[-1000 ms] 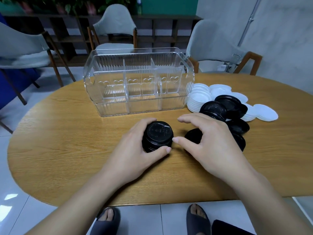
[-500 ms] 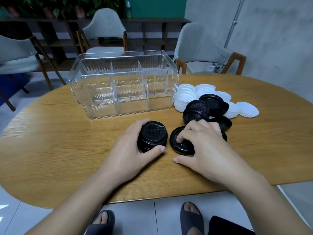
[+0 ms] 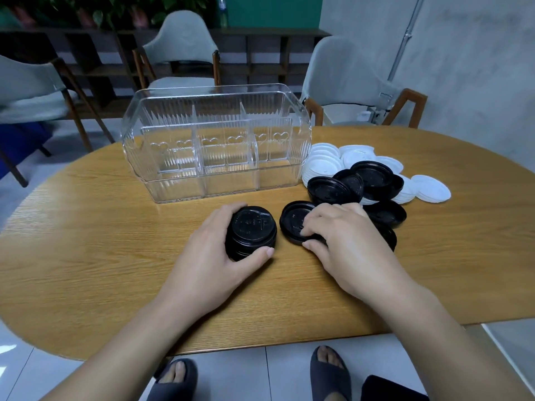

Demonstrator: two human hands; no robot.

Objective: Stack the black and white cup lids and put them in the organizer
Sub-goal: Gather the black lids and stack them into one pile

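Note:
A short stack of black lids (image 3: 251,230) stands on the wooden table (image 3: 86,256), and my left hand (image 3: 214,253) grips it from the left side with the thumb at its front. Just right of it lies a single upturned black lid (image 3: 293,220); my right hand (image 3: 344,241) pinches its near rim with curled fingers. More loose black lids (image 3: 373,178) lie behind my right hand. White lids (image 3: 321,164) are heaped beyond them. The clear organizer (image 3: 214,146) with its compartments stands behind the stack.
Grey chairs (image 3: 344,79) stand around the far side of the table. A white lid (image 3: 431,188) lies at the right end of the heap. The table's front edge runs just above my sandalled feet (image 3: 327,369).
My right hand has come down from hovering beside the stack onto the single black lid and curled its fingers on the rim. My left hand stays on the stack.

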